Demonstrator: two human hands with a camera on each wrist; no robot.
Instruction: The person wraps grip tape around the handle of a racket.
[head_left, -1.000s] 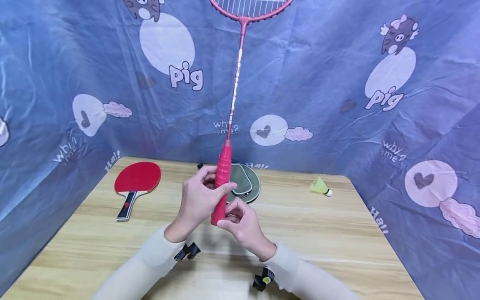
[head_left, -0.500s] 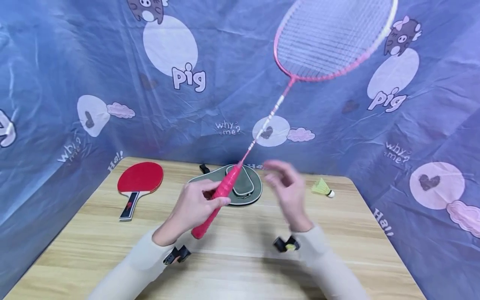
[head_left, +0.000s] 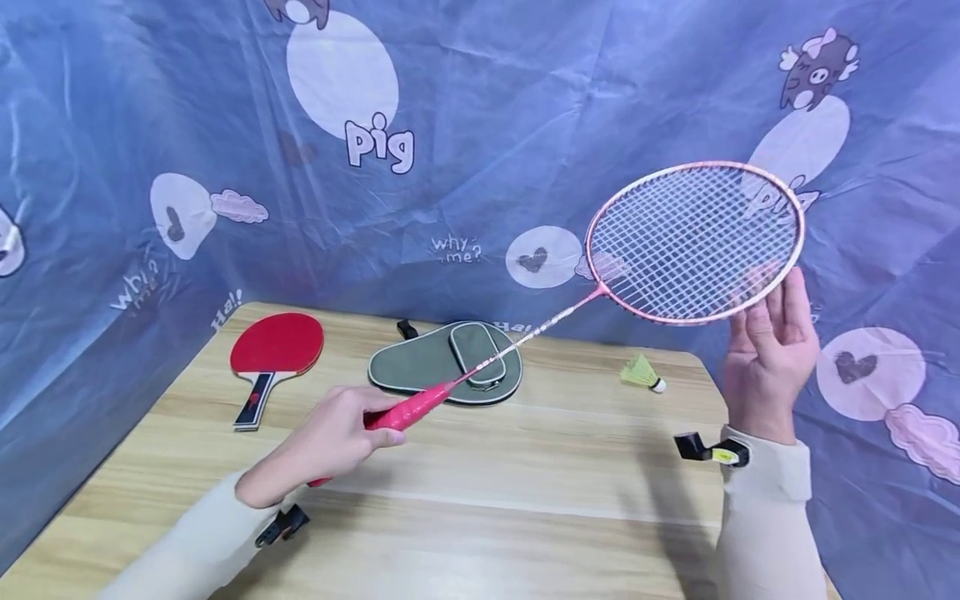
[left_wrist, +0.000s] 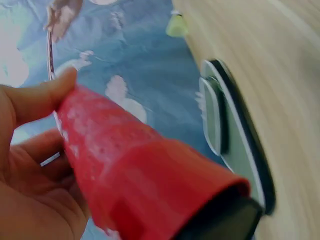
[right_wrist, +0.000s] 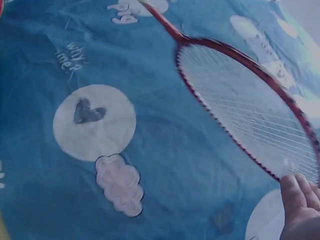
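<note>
My left hand (head_left: 322, 440) grips the red handle (head_left: 412, 408) of a badminton racket (head_left: 555, 319). The racket slants up to the right above the table, its strung head (head_left: 693, 242) at the far right. In the left wrist view, thumb and fingers lie around the wrapped handle (left_wrist: 115, 135), whose butt end faces the camera. My right hand (head_left: 772, 367) is at the lower right rim of the racket head, palm towards me. Its fingers extend upward, partly seen through the strings. In the right wrist view, straight fingers (right_wrist: 295, 195) meet the racket's rim.
A red table tennis bat (head_left: 276, 343) lies at the table's back left. Behind the racket shaft is a green bat case (head_left: 416, 364). A yellow shuttlecock (head_left: 641, 373) lies at the back right. Blue printed cloth (head_left: 480, 125) encloses the wooden table (head_left: 480, 517).
My right hand has left the handle's end and moved right, up to the racket head. The left hand has moved left and down. The racket has tilted from near upright towards the right.
</note>
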